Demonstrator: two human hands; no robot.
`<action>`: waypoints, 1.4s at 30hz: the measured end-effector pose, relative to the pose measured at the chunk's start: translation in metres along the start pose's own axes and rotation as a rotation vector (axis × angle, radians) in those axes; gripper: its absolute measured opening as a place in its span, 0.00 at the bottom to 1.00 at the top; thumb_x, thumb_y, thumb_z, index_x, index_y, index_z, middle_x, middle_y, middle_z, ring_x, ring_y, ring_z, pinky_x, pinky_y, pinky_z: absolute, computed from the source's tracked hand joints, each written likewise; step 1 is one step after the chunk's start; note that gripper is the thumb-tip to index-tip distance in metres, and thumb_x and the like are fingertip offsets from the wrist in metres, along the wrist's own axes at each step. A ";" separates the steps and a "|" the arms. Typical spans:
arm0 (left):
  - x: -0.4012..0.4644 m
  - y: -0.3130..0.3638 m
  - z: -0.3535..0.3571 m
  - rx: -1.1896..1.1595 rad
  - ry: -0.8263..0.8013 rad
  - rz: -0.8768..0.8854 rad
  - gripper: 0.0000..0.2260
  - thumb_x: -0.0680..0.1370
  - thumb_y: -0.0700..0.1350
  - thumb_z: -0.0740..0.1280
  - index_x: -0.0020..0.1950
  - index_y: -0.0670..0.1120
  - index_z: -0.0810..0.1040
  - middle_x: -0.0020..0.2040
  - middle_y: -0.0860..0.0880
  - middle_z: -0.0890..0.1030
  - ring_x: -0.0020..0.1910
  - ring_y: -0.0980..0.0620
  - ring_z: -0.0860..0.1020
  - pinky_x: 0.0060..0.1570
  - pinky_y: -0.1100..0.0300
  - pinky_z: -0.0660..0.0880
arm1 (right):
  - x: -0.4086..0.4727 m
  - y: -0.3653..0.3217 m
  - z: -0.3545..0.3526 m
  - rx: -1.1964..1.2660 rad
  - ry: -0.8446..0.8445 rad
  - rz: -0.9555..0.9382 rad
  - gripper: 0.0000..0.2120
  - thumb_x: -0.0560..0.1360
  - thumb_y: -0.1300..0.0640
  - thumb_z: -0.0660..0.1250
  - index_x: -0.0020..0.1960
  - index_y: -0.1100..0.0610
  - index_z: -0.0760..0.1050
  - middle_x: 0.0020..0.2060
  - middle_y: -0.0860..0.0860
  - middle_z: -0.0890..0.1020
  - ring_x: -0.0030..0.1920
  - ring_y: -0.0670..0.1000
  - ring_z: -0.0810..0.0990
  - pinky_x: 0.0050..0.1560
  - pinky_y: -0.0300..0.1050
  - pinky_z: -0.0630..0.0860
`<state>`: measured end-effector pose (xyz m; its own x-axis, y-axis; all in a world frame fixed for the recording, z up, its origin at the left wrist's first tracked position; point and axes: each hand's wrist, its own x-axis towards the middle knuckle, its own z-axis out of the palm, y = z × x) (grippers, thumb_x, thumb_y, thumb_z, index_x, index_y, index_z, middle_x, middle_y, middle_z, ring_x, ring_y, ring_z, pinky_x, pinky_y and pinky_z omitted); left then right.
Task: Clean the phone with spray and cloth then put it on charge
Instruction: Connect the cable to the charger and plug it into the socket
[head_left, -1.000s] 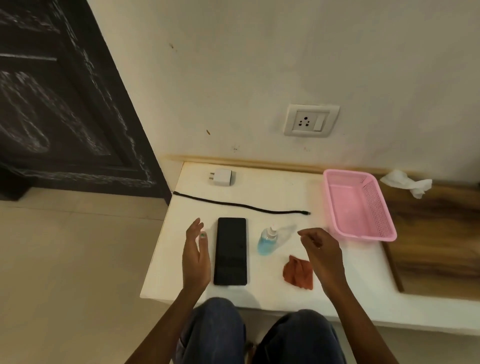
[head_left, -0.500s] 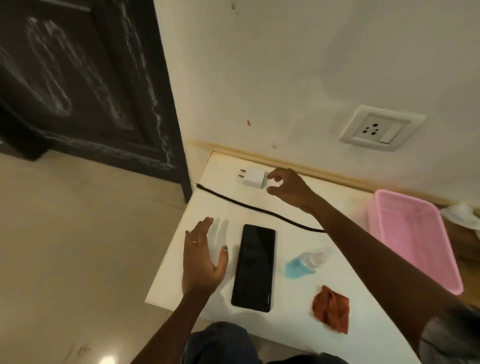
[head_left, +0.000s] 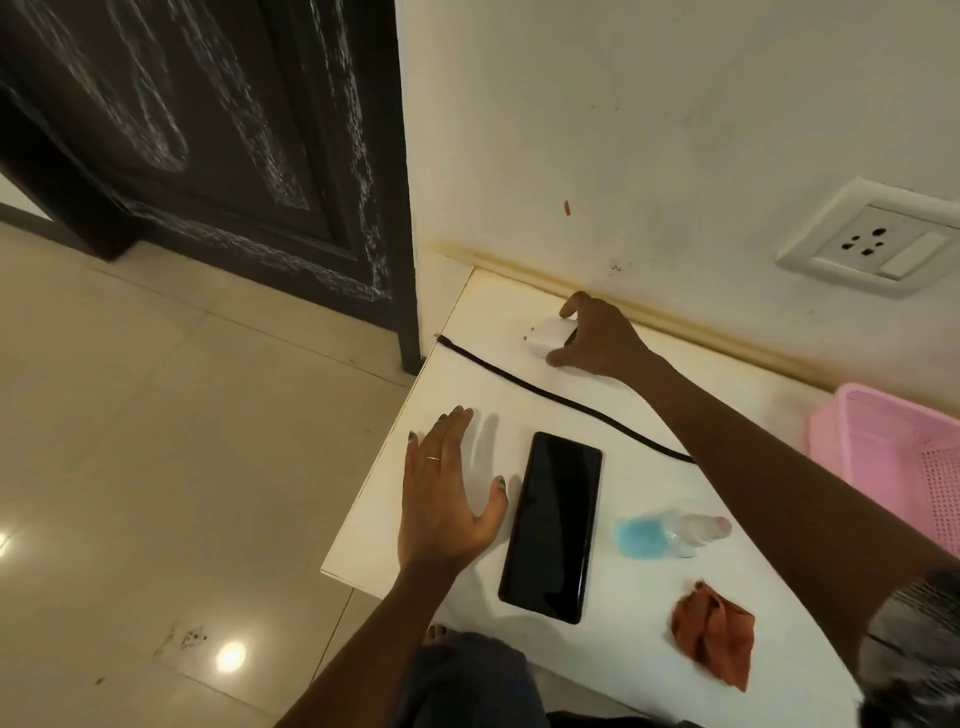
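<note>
The left hand (head_left: 447, 499), fingers spread and grasping nothing, lies flat at the tabletop's (head_left: 613, 639) left edge. The phone (head_left: 551, 526) lies just beside it, near the front edge. The right hand (head_left: 597, 338) grips the charger (head_left: 549, 336) near the back edge. Bare tabletop separates the phone from the cable (head_left: 561, 400).

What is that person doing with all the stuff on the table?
The right hand is closing round the white charger plug by the wall. The left hand lies open beside the black phone. The blue spray bottle, orange cloth and black cable lie untouched on the white table.
</note>
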<state>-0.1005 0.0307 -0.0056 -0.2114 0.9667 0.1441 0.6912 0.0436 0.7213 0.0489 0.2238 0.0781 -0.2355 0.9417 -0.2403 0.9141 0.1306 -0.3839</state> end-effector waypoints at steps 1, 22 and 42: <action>0.000 0.001 0.000 -0.002 0.001 -0.016 0.33 0.71 0.58 0.67 0.73 0.50 0.64 0.73 0.50 0.68 0.71 0.46 0.67 0.72 0.39 0.59 | -0.009 -0.005 -0.004 0.024 -0.006 -0.025 0.29 0.64 0.55 0.76 0.60 0.59 0.69 0.56 0.56 0.76 0.54 0.55 0.74 0.47 0.44 0.70; 0.001 0.000 0.004 -0.016 0.051 -0.262 0.26 0.73 0.67 0.58 0.63 0.54 0.75 0.65 0.48 0.77 0.66 0.43 0.69 0.69 0.42 0.56 | -0.071 -0.078 0.003 0.169 -0.193 -0.102 0.23 0.70 0.42 0.69 0.60 0.52 0.71 0.54 0.52 0.79 0.53 0.51 0.77 0.52 0.46 0.74; 0.002 -0.001 0.005 0.047 0.004 -0.226 0.33 0.72 0.73 0.47 0.64 0.57 0.74 0.66 0.53 0.76 0.67 0.47 0.69 0.71 0.44 0.54 | 0.015 -0.073 0.073 0.073 0.007 -0.174 0.08 0.77 0.61 0.61 0.51 0.64 0.76 0.49 0.58 0.81 0.48 0.55 0.79 0.43 0.36 0.73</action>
<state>-0.0983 0.0340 -0.0096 -0.3672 0.9300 -0.0150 0.6576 0.2710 0.7030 -0.0451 0.2054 0.0371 -0.3852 0.9090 -0.1589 0.8334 0.2688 -0.4828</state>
